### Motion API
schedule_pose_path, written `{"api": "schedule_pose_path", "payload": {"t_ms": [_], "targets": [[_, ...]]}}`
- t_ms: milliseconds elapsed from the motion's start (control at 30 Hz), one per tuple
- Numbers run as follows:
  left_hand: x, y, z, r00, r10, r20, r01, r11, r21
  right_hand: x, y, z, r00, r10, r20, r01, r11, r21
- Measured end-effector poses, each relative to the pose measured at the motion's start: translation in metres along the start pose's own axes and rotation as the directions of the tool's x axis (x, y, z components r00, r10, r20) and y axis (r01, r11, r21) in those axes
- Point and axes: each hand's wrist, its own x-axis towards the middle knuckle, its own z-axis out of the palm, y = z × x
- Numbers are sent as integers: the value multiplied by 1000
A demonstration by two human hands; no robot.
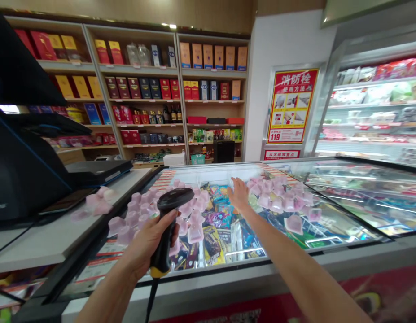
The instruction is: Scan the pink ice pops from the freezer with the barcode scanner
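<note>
My left hand [149, 244] is wrapped around the handle of a black and yellow handheld barcode scanner [176, 197], its cable hanging down. The scanner is held above the glass top of a chest freezer [282, 265]. Farther forward, my right hand [239, 195] reaches over the glass with its fingers stretched out and nothing visible in them. Small pink jelly-like cups lie in a left group [137, 215] behind the scanner and a right group [278, 195] beside my right hand. One pink cup [294, 224] sits apart, nearer to me. Colourful packages [212, 244] show through the glass.
On the left counter [42, 244], several pink cups [99, 202] lie beside a dark checkout machine [22, 166]. Shelves of boxed goods [143, 88] line the back wall. A red and yellow sign [293, 105] hangs near a lit refrigerated display [372, 105] at right.
</note>
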Motion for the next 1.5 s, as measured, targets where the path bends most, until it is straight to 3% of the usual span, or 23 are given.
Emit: {"api": "schedule_pose_path", "payload": {"t_ms": [167, 267, 333, 433, 500, 533, 567, 633, 700, 733, 767, 833, 900, 1133, 1367, 1433, 1500], "targets": [[-14, 1, 7, 999, 30, 14, -30, 1000, -1, -5, 56, -56, 994, 105, 33, -89, 940, -331], [-24, 0, 14, 997, 58, 50, -59, 998, 17, -15, 70, -72, 976, 146, 161, -59, 892, -449], [-32, -1, 18, 995, 65, 79, -67, 998, 17, -23, 73, -75, 969, 102, 226, 9, 896, -444], [-43, -1, 24, 993, 70, 90, -72, 997, 23, -29, 68, -71, 981, -28, 194, 74, 968, -238], [-50, 1, 26, 994, 72, 87, -76, 997, 34, -28, 58, -66, 993, 3, 122, -13, 996, 84], [-53, 1, 27, 993, 75, 89, -79, 996, 38, -26, 51, -63, 991, 77, 108, -106, 950, 293], [-56, 3, 29, 992, 82, 98, -86, 996, 39, -24, 44, -61, 976, 176, 131, -218, 837, 502], [-60, 5, 31, 987, 96, 127, -102, 994, 36, -18, 26, -58, 898, 334, 285, -417, 445, 792], [-63, 7, 33, 983, 98, 154, -105, 994, 37, -12, 10, -58, 808, 349, 474, -520, 46, 853], [-64, 7, 33, 982, 93, 161, -101, 994, 40, -10, 2, -58, 779, 320, 539, -539, -95, 837], [-64, 8, 33, 982, 89, 164, -98, 994, 43, -8, -4, -59, 762, 289, 579, -546, -194, 815], [-65, 9, 33, 983, 90, 161, -98, 994, 42, -5, -14, -60, 746, 247, 618, -548, -300, 781], [-65, 10, 32, 983, 95, 157, -101, 994, 34, -4, -20, -60, 738, 225, 636, -554, -335, 762], [-66, 15, 27, 984, 103, 148, -106, 994, 9, -4, -29, -46, 768, 190, 612, -546, -305, 780], [-62, 17, 25, 976, 112, 186, -118, 993, 20, -7, -33, -39, 747, 196, 635, -561, -326, 761], [-61, 18, 25, 979, 112, 169, -119, 993, 29, -6, -31, -35, 753, 211, 623, -560, -290, 776], [-59, 19, 24, 981, 116, 157, -123, 992, 38, -6, -26, -27, 783, 232, 577, -554, -161, 817]]}}
